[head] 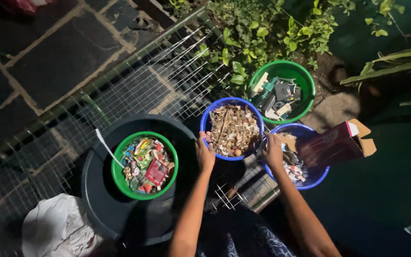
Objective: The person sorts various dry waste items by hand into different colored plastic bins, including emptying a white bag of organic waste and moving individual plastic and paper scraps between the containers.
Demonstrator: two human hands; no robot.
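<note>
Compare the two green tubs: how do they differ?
The near green tub holds colourful wrappers and sits on a dark round lid; the far green tub holds grey and white box-like scraps and stands on soil beside plants. A white utensil leans over the near one's rim; the far one has none. Neither is touched: both hands grip the blue tub between them. Both are round, green and open-topped.

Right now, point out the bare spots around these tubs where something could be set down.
Free: the dark lid rim around the left green tub, the stone paving beyond the wire mesh, and the dark ground at right. Crowded: left hand and right hand flank the blue tub of dry scraps, packed against the far green tub and the blue tub with cardboard.
</note>
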